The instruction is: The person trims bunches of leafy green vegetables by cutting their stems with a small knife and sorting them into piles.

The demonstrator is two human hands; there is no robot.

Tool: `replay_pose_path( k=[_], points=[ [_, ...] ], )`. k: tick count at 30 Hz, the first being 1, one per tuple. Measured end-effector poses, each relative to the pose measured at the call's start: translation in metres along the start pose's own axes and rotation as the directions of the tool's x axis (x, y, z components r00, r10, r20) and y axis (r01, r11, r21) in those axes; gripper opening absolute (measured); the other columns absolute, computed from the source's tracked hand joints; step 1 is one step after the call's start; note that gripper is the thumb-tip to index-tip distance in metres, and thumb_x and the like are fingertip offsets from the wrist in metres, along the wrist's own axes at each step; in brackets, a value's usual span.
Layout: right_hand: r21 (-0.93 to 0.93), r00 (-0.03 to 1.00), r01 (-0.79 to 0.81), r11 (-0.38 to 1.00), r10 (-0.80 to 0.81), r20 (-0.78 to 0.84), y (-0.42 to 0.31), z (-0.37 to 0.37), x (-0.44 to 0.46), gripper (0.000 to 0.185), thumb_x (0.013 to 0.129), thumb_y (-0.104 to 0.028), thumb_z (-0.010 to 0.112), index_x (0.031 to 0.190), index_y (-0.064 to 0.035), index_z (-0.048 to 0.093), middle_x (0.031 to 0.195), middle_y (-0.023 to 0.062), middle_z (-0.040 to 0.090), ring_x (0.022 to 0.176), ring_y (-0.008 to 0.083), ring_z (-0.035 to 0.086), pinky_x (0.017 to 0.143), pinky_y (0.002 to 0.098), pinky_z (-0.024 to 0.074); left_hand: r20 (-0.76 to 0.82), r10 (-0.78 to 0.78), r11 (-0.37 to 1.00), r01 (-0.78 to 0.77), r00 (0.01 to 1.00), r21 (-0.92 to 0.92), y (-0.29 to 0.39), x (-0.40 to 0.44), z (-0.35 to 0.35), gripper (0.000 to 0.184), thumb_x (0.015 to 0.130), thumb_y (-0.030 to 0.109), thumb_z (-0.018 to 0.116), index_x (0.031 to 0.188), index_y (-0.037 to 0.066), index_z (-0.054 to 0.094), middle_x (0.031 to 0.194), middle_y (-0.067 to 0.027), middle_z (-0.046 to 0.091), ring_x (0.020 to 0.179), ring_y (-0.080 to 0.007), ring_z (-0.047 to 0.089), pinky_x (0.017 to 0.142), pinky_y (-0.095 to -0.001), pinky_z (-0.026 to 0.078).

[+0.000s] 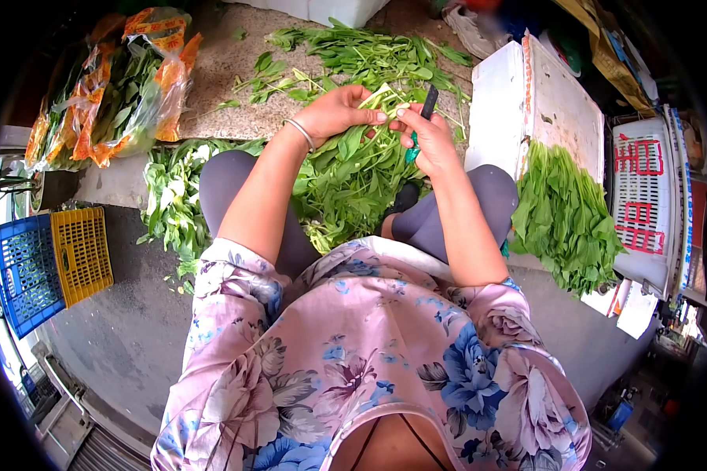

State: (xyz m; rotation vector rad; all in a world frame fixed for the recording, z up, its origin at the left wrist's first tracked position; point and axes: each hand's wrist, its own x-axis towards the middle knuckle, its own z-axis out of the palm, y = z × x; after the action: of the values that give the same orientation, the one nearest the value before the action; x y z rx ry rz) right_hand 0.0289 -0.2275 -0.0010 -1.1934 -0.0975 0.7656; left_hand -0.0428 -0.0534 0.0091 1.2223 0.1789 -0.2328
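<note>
My left hand (339, 115), with a bangle at the wrist, pinches the pale stem end of a bunch of leafy greens (383, 100). My right hand (432, 140) meets it there, thumb and fingertip against the stem. Held in that same hand is what looks like a small knife (430, 100); its dark flat part points up past the thumb and a green part shows below the fingers. Under both hands, between my knees, lies a heap of loose greens (338, 184). More cut greens (369, 53) are spread on the stone slab just beyond.
Orange-printed plastic bags of greens (122, 94) stand at the left. A foam box (518, 102) stands at the right, beside a neat pile of greens (562, 220). Loose greens (177, 188) lie by my left knee. Blue and yellow crates (51, 263) sit far left, a white basket (640, 196) far right.
</note>
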Motion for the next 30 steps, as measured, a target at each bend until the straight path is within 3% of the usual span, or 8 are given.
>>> replay_pose_path(
  k=[3, 7, 10, 15, 17, 18, 22, 30],
  points=[
    [-0.033, 0.997, 0.062, 0.998, -0.063, -0.044, -0.001, -0.001, 0.0, 0.016, 0.079, -0.007, 0.061, 0.092, -0.0006, 0.053, 0.078, 0.0058, 0.057, 0.067, 0.0123, 0.057, 0.043, 0.0182, 0.035, 0.002, -0.014, 1.0, 0.014, 1.0, -0.028, -0.003, 0.003, -0.002, 0.03, 0.077, 0.013, 0.069, 0.096, 0.001, 0.049, 0.082, -0.0054, 0.061, 0.069, -0.0112, 0.059, 0.06, -0.0231, 0.05],
    [-0.149, 0.984, 0.137, 0.979, -0.152, -0.094, -0.012, -0.013, -0.002, 0.017, 0.078, -0.005, 0.062, 0.093, 0.001, 0.055, 0.078, 0.0059, 0.058, 0.066, 0.0118, 0.058, 0.046, 0.0195, 0.0388, -0.246, 0.004, 1.0, -0.004, 0.969, -0.001, -0.011, 0.015, -0.014, 0.026, 0.075, 0.01, 0.069, 0.093, 0.001, 0.053, 0.084, -0.0082, 0.063, 0.067, -0.013, 0.06, 0.062, -0.0256, 0.051],
    [-0.485, 0.922, 0.226, 0.845, -0.347, -0.174, -0.015, -0.02, -0.001, 0.018, 0.076, -0.006, 0.063, 0.09, 0.0035, 0.058, 0.076, 0.0052, 0.061, 0.062, 0.011, 0.058, 0.059, 0.0219, 0.045, -0.392, 0.192, 0.968, -0.106, 0.9, 0.229, -0.014, 0.017, -0.02, 0.029, 0.072, 0.01, 0.073, 0.092, -0.001, 0.055, 0.079, -0.0081, 0.063, 0.067, -0.0121, 0.06, 0.061, -0.0251, 0.05],
    [-0.479, 0.973, 0.168, 0.862, -0.224, -0.062, -0.027, -0.004, -0.007, 0.021, 0.076, -0.007, 0.063, 0.095, 0.0024, 0.058, 0.076, 0.0031, 0.059, 0.062, 0.0102, 0.057, 0.058, 0.0215, 0.0443, -0.332, 0.159, 0.792, 0.081, 0.93, 0.606, -0.014, 0.015, -0.013, 0.041, 0.061, 0.026, 0.079, 0.087, 0.0, 0.061, 0.077, -0.0111, 0.064, 0.072, -0.0153, 0.062, 0.067, -0.0292, 0.049],
    [-0.452, 0.983, 0.172, 0.876, -0.18, 0.025, -0.028, 0.008, -0.007, 0.023, 0.077, -0.007, 0.063, 0.098, 0.0008, 0.059, 0.077, 0.0017, 0.059, 0.062, 0.009, 0.056, 0.059, 0.0209, 0.0435, -0.231, 0.37, 0.537, -0.004, 0.9, 0.843, -0.019, 0.015, -0.011, 0.046, 0.061, 0.029, 0.077, 0.092, -0.001, 0.061, 0.078, -0.0131, 0.064, 0.072, -0.0225, 0.063, 0.067, -0.032, 0.049],
    [-0.452, 0.983, 0.179, 0.874, -0.181, 0.037, -0.022, 0.009, -0.001, 0.027, 0.077, -0.007, 0.062, 0.103, -0.001, 0.059, 0.079, 0.0003, 0.058, 0.063, 0.0077, 0.056, 0.058, 0.0197, 0.0419, -0.176, 0.461, 0.493, -0.086, 0.87, 0.866, -0.018, 0.013, -0.008, 0.045, 0.062, 0.03, 0.075, 0.096, 0.004, 0.062, 0.08, -0.0137, 0.064, 0.073, -0.0286, 0.062, 0.067, -0.0357, 0.049],
    [-0.457, 0.983, 0.182, 0.871, -0.158, 0.09, -0.012, 0.01, 0.007, 0.031, 0.078, -0.007, 0.061, 0.108, -0.0021, 0.059, 0.079, -0.0006, 0.059, 0.06, 0.0053, 0.055, 0.053, 0.0177, 0.0384, -0.161, 0.401, 0.442, -0.036, 0.902, 0.896, -0.015, 0.009, 0.001, 0.033, 0.065, 0.023, 0.07, 0.095, 0.012, 0.064, 0.08, -0.012, 0.064, 0.074, -0.0295, 0.062, 0.069, -0.0377, 0.049],
    [-0.506, 0.996, 0.086, 0.858, -0.083, 0.027, -0.011, 0.006, 0.005, 0.026, 0.079, -0.008, 0.06, 0.104, -0.0019, 0.06, 0.074, 0.0025, 0.061, 0.057, 0.002, 0.053, 0.041, 0.0152, 0.0288, -0.082, 0.44, 0.385, -0.105, 0.894, 0.917, -0.018, 0.01, -0.001, 0.027, 0.066, 0.02, 0.067, 0.092, 0.013, 0.065, 0.08, -0.0114, 0.065, 0.075, -0.0295, 0.062, 0.07, -0.0377, 0.049]
  ],
)
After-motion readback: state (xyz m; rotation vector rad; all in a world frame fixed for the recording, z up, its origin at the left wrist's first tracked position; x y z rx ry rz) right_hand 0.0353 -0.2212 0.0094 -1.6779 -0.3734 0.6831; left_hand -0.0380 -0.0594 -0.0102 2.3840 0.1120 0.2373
